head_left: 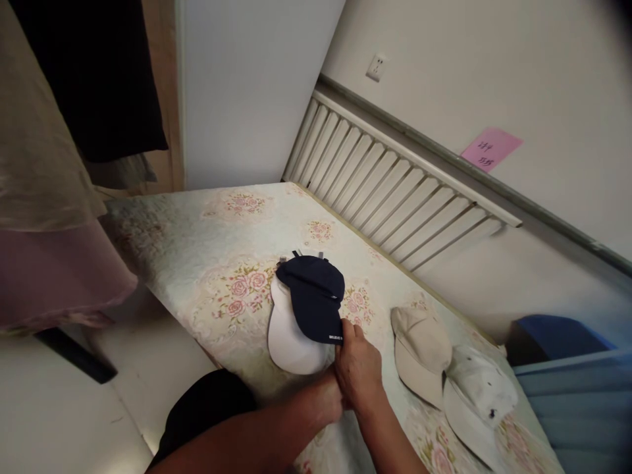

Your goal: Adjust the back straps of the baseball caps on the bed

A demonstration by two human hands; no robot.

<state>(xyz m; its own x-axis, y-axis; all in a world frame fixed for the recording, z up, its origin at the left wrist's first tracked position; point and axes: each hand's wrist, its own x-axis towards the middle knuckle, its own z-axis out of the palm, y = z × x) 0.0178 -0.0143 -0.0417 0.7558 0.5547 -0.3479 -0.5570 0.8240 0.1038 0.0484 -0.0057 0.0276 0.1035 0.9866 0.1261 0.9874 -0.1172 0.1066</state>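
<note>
A navy baseball cap lies partly over a white cap on the flowered bed cover. My right hand pinches the corner of the navy brim, beside its small white lettering. Just below, my left hand is smeared by motion and passes behind my right wrist, so its fingers are hidden. To the right of my hands rest a beige cap and a pale cap with a small dark emblem, their edges meeting.
The flowered cover runs back to a white slatted radiator along the wall. Clothes, including a black garment, hang at the left. A blue fold-sided object stands at the right. A pink note is on the wall.
</note>
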